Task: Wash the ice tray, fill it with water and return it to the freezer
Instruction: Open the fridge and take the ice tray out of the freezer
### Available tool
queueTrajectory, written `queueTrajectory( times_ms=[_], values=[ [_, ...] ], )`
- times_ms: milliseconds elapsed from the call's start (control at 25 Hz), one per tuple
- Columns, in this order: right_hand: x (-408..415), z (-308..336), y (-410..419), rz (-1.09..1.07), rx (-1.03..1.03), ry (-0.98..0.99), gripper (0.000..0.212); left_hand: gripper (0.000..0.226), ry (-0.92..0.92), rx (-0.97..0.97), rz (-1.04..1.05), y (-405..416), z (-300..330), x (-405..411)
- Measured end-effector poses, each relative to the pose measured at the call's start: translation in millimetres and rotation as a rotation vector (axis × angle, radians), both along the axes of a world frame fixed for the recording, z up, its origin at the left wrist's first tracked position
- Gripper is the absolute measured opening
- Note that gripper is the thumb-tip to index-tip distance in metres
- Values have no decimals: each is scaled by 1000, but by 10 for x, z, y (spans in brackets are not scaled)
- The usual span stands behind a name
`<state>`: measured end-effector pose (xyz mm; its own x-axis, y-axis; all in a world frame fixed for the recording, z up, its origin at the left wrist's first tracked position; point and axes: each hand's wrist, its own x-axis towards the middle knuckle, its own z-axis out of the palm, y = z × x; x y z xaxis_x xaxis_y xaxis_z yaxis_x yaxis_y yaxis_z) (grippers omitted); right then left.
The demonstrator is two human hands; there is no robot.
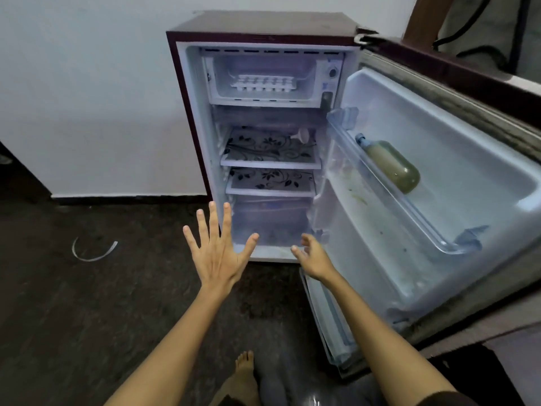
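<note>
**Ice tray sits in open freezer as both hands hover empty**

From my remote seat I see a small maroon fridge (263, 27) standing against a white wall, its door (439, 177) swung wide to the fridge's right. The white ice tray (264, 83) lies flat on the floor of the freezer compartment (307, 99) at the very top of the fridge, touched by neither hand. My left hand (218, 253) is raised in front of the fridge's bottom drawer, palm away from the camera, fingers spread wide and holding nothing. My right hand (313, 257) reaches toward the fridge's lower right corner, fingers loosely curled and apart, also empty. Below the freezer, two shelves carry floral-patterned mats (270, 148). A bottle (390, 165) of cloudy yellowish liquid lies tilted in the door's rack. A bare foot (244, 373) shows on the dark floor in front of the fridge.
</note>
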<state>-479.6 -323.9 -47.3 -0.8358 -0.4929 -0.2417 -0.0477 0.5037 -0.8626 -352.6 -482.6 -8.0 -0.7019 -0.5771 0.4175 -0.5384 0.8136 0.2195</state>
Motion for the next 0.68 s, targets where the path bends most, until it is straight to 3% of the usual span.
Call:
queueTrajectory(
  times_ms=[200, 680],
  values=[
    [-536, 346, -800, -37, -31, 68, 59, 83, 9, 34, -82, -725, 161, -572],
    [-1598, 886, -1943, -86, -74, 190, 58, 82, 57, 367, -168, -1835, 352, -1787]
  ],
)
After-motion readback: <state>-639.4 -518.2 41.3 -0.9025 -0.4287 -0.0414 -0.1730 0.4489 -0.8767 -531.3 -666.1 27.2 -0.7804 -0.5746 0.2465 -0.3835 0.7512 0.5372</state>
